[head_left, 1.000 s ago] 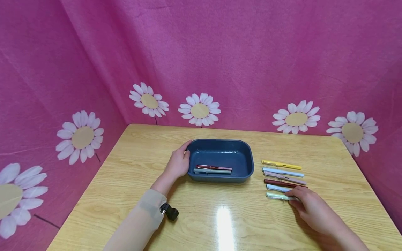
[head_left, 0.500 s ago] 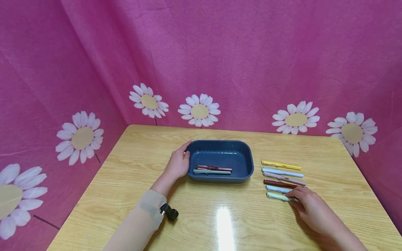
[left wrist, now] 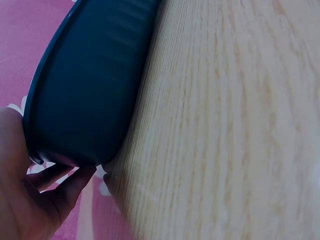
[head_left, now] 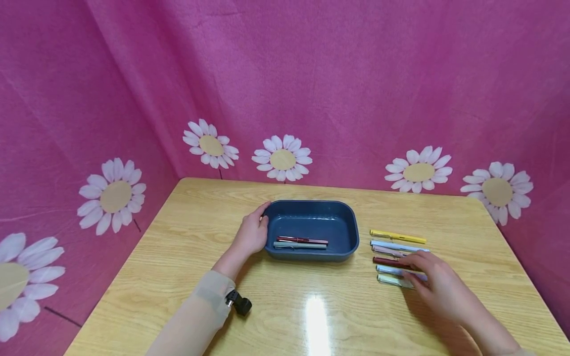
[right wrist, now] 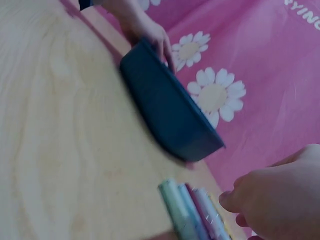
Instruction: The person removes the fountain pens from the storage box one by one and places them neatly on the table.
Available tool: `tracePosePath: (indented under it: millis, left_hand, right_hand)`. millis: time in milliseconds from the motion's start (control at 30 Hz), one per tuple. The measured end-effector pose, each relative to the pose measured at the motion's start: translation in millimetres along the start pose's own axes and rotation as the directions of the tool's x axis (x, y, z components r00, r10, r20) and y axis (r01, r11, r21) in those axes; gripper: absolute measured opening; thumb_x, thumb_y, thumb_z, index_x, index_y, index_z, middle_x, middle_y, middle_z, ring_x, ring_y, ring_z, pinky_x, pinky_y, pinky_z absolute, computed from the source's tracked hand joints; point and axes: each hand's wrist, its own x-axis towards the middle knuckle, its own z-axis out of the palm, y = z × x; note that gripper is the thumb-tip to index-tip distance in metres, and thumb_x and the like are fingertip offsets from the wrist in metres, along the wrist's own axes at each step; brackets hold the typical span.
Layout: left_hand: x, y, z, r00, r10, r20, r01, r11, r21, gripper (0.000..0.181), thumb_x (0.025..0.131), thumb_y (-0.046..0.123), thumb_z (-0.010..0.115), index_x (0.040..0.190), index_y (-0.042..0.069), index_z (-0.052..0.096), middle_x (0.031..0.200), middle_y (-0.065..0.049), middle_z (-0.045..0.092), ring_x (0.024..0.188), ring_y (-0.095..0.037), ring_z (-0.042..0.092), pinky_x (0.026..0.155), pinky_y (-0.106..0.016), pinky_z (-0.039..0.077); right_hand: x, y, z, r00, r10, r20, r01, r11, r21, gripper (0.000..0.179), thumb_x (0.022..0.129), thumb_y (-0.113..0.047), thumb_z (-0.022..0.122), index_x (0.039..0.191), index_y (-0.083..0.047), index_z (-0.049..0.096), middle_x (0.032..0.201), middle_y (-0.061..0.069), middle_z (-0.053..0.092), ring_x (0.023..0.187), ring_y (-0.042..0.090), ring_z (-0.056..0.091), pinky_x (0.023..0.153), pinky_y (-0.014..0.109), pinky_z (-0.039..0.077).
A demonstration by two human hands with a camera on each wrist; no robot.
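Note:
My left hand grips the left end of a dark blue rectangular tray, thumb at the rim and fingers against the outer end wall in the left wrist view. Inside the tray lie a dark red pen and a grey pen, side by side. My right hand is over a row of pens, its thumb and index finger parted above the dark red pen and light blue pen. The light green pen lies nearest the table's front, partly covered by the hand.
Farther back in the row lie a yellow pen, another light blue pen and a pinkish pen. A pink curtain with daisies hangs behind the wooden table. Light glares off the table's front middle.
My right hand has let go of the light green pen and moved back over the dark red and light blue ones, its fingers spreading. The left hand and tray stay in place.

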Motion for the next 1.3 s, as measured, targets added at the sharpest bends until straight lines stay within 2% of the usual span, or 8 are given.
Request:
tracePosePath:
  millis: [133,300,500,700,1100,1300]
  left_hand:
    - [1.3,-0.2,-0.9,1.0,0.013,0.014,-0.013,1.0,0.001,0.049,0.113,0.012,0.043,0.161,0.008,0.045,0.155,-0.02,0.053,0.143,-0.034,0.051,0.118,-0.052,0.038]
    - [0.0,-0.4,-2.1,1.0,-0.007,0.015,0.007,1.0,-0.005,0.048,0.113,0.013,0.043,0.161,0.01,0.045,0.157,-0.018,0.052,0.144,-0.033,0.05,0.118,-0.052,0.038]
    - [-2.9,-0.9,2.7,0.999,-0.013,0.033,0.014,0.999,-0.036,0.049,0.113,0.012,0.043,0.162,0.01,0.044,0.159,-0.018,0.05,0.146,-0.034,0.047,0.119,-0.052,0.037]
    - [-5.0,0.3,5.5,0.999,-0.01,0.032,0.011,0.999,-0.038,0.048,0.113,0.012,0.043,0.161,0.008,0.045,0.157,-0.019,0.052,0.144,-0.034,0.049,0.118,-0.052,0.037]
    - [-2.6,-0.8,2.6,1.0,0.001,0.013,-0.001,1.0,-0.013,0.048,0.113,0.013,0.043,0.16,0.008,0.046,0.156,-0.019,0.053,0.144,-0.034,0.05,0.119,-0.052,0.038]
    - [-1.4,-0.5,0.5,1.0,-0.007,0.009,0.007,1.0,-0.012,0.048,0.113,0.014,0.043,0.161,0.009,0.045,0.157,-0.018,0.052,0.144,-0.034,0.049,0.118,-0.052,0.038]
  right_hand:
    - [18.5,-7,-5,1.0,-0.018,-0.006,0.018,0.999,0.035,0.035,0.08,0.005,0.088,0.108,-0.012,0.075,0.103,-0.004,0.07,0.088,0.016,0.066,0.079,0.019,0.051]
    - [44.5,-17,-9,1.0,-0.016,-0.006,0.017,0.994,0.111,0.035,0.084,0.004,0.085,0.114,-0.011,0.074,0.106,-0.005,0.069,0.088,0.014,0.067,0.072,0.025,0.055]
    - [69.3,-25,-6,1.0,-0.017,-0.001,0.017,0.98,0.196,0.037,0.087,0.002,0.084,0.119,-0.013,0.073,0.11,-0.01,0.07,0.093,0.014,0.068,0.077,0.036,0.06]
    - [86.0,-30,4,1.0,-0.01,0.018,0.004,0.961,0.277,0.032,0.089,0.003,0.082,0.119,-0.009,0.074,0.106,-0.008,0.071,0.091,0.012,0.068,0.074,0.039,0.061]
    - [111.9,-33,19,0.99,0.039,0.137,-0.09,0.918,0.387,0.03,0.094,-0.002,0.079,0.123,-0.009,0.074,0.112,0.003,0.074,0.095,0.014,0.068,0.08,0.038,0.061]
    - [125.3,-38,28,0.988,0.019,0.153,-0.081,0.905,0.417,0.029,0.095,-0.002,0.078,0.124,-0.008,0.073,0.112,0.005,0.074,0.096,0.016,0.068,0.081,0.041,0.059]
